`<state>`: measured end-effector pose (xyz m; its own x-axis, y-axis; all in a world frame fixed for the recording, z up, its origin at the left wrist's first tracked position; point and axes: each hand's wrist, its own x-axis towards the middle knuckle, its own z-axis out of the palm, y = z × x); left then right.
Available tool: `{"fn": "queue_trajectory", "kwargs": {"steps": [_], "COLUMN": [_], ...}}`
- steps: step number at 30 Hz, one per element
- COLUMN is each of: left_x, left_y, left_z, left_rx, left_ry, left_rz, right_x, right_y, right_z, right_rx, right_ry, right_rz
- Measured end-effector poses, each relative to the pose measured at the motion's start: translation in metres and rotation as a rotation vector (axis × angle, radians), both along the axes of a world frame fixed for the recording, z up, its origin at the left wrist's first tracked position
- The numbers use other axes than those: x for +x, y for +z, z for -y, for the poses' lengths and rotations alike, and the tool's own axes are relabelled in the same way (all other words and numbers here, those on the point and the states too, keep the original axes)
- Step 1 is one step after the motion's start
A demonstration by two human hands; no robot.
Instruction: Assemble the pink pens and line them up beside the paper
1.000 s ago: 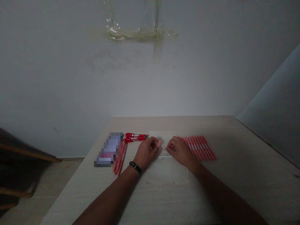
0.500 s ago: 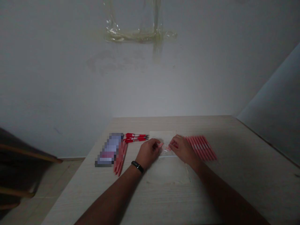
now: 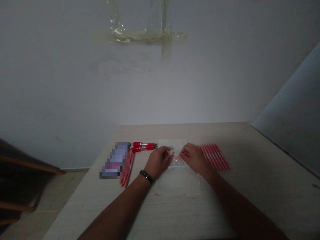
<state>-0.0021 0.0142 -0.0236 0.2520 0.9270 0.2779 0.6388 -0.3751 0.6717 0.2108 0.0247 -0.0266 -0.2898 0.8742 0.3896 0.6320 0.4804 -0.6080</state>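
Observation:
Over a pale sheet [image 3: 180,181] on the table, my two hands are close together. My left hand [image 3: 158,161], with a black band on the wrist, is closed in a pinch. My right hand [image 3: 193,156] pinches from the other side. Between the fingertips shows a small clear-and-pink piece [image 3: 177,158], too small and blurred to name; the fingers partly hide it. A row of pink pens [image 3: 215,156] lies side by side just right of my right hand. To the left of my left hand lie several red pens [image 3: 143,146] with dark tips.
Several loose pink pens [image 3: 127,171] lie at the left beside a pixelated, phone-like rectangle [image 3: 115,160]. The table [image 3: 175,220] meets a wall [image 3: 212,83] at the back. A dark piece of furniture with wooden bars [image 3: 20,180] stands on the floor at the left.
The view has shifted slightly. My hands stay in nearly the same place, fingertips still pinched around the small piece. The pens lie as before.

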Motion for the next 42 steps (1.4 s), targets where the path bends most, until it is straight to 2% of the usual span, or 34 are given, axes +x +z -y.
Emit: {"fn": "queue_trajectory", "kwargs": {"steps": [8, 16, 23, 33, 42], "left_x": [-0.003, -0.002, -0.004, -0.021, -0.025], "left_y": [-0.004, -0.005, 0.001, 0.010, 0.017], "left_z": [0.000, 0.001, 0.000, -0.006, -0.007], "left_rx": [-0.011, -0.039, 0.001, 0.040, 0.158], "left_ry": [-0.055, -0.084, -0.020, 0.047, 0.104], "left_rz": [-0.053, -0.011, 0.012, 0.033, 0.026], "right_x": [0.002, 0.002, 0.009, 0.029, 0.035], "right_y": [0.001, 0.004, 0.004, 0.012, 0.016], "right_z": [-0.001, -0.001, -0.004, -0.012, -0.014], "right_rx": [0.002, -0.002, 0.016, 0.095, 0.069], "right_ry": [-0.018, -0.016, -0.042, -0.070, -0.180], "right_rz": [-0.005, -0.003, 0.003, 0.021, 0.011]}}
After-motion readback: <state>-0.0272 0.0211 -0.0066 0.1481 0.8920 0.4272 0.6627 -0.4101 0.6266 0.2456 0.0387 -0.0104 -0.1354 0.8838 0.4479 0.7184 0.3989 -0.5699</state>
